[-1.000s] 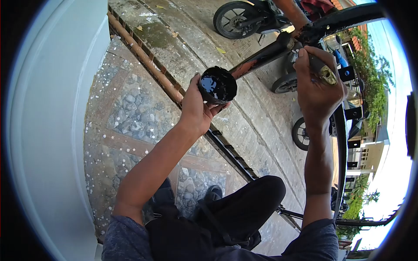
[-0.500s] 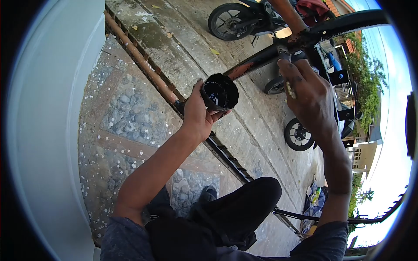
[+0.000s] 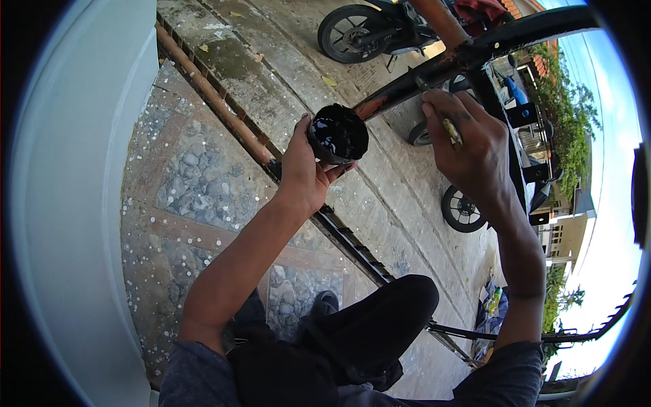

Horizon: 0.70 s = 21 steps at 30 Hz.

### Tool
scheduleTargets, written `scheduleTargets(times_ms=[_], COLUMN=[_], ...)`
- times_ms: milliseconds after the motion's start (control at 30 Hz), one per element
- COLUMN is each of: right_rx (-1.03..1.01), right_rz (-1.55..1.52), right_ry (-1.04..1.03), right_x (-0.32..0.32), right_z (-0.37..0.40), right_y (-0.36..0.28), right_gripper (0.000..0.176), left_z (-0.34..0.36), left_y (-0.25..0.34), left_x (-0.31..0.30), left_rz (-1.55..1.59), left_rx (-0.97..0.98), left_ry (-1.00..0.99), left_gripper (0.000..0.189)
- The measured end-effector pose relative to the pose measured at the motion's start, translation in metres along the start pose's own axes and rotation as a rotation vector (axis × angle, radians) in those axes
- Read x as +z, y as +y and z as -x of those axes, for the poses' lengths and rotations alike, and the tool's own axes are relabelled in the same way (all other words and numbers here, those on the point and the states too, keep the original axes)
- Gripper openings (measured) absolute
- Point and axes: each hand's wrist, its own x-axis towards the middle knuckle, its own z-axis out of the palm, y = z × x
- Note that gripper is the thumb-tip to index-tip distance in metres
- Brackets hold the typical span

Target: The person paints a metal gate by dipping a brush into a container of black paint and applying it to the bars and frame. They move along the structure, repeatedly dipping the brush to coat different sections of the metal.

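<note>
My left hand is wrapped round a small round cup of black paint, its opening turned toward me. Glossy black liquid shows inside. My right hand grips a paintbrush, whose pale, paint-spotted handle sticks out beside the thumb. The brush's dark head reaches the black metal bar; whether the bristles touch it I cannot make out. Close to the cup, a stretch of that bar is still reddish brown. Dark smears mark the fingers of both hands.
A rusty brown rail crosses the ground, turning black farther along. Motorcycles stand beyond the metal frame. A white wall rises at the left. Below me is pebbled paving, and my bent knee is near the lower rail.
My right hand has moved slightly left with the brush, along the bar and away from the joint. The cup has tilted a little, showing more of the paint.
</note>
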Motion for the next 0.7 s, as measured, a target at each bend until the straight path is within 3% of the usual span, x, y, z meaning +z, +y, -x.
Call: scheduleTargets(times_ms=[100, 167, 233, 333, 467, 567, 700], right_rx=[0.053, 0.301, 0.295, 0.299, 0.246, 0.273, 0.033], right_rz=[-0.122, -0.156, -0.141, -0.293, -0.145, -0.154, -0.216], right_ry=[0.204, 0.22, 0.363, 0.393, 0.196, 0.394, 0.257], right_x=[-0.003, -0.02, -0.032, -0.034, -0.032, -0.043, -0.033], right_z=[-0.005, -0.006, -0.008, -0.003, 0.0, -0.001, 0.014], right_y=[0.015, 0.025, 0.025, 0.02, 0.032, 0.03, 0.022], right_gripper=[0.016, 0.015, 0.015, 0.012, 0.016, 0.015, 0.012], left_z=[0.0, -0.002, 0.0, 0.002, 0.004, 0.004, 0.003], left_y=[-0.002, -0.003, -0.002, -0.005, -0.007, -0.009, -0.012], left_x=[-0.001, -0.001, 0.002, 0.007, 0.01, 0.007, 0.003], left_rz=[-0.002, 0.005, 0.006, 0.008, 0.002, 0.006, 0.006], left_rx=[-0.022, -0.025, -0.027, -0.039, -0.042, -0.03, -0.035], left_ry=[0.001, -0.015, -0.007, 0.015, -0.012, -0.006, -0.006], left_gripper=[0.046, 0.046, 0.047, 0.047, 0.047, 0.047, 0.047])
